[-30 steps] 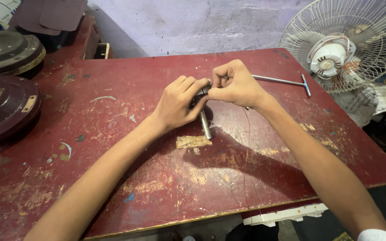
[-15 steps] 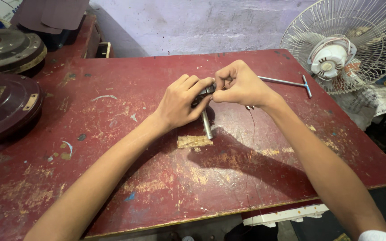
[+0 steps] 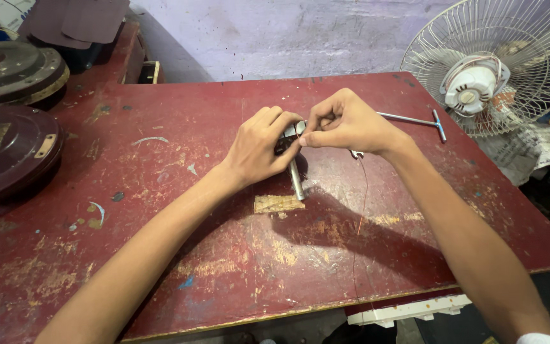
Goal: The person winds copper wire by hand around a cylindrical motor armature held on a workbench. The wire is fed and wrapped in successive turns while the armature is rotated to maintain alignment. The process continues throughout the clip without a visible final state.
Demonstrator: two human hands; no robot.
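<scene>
A person's two bare forearms reach in from the bottom of the view and meet over the middle of a worn red desk (image 3: 160, 255) with chipped paint. The left hand (image 3: 259, 150) is curled around a small dark metal part (image 3: 286, 141), gripping it from the left so that it stays steady above the desk. A slim silver shaft (image 3: 296, 180) sticks out of the part and slants down toward the person, its tip close to a bare, paint-stripped patch (image 3: 278, 204) of the desk. The right hand (image 3: 351, 124) is closed in a pinch, thumb and forefinger pressed together at the top of the part, as if working on something too small to make out; what exactly sits between the fingertips cannot be told. A thin reddish wire (image 3: 359, 210) trails from under the right hand toward the near edge of the desk. Just beyond the right hand lies a metal T-handle tool (image 3: 415, 120), flat and within easy reach. At the left edge sit two round, dark motor housings (image 3: 7, 150), one behind the other. At the right, off the desk, stands a white table fan (image 3: 491, 64) with a wire cage.
</scene>
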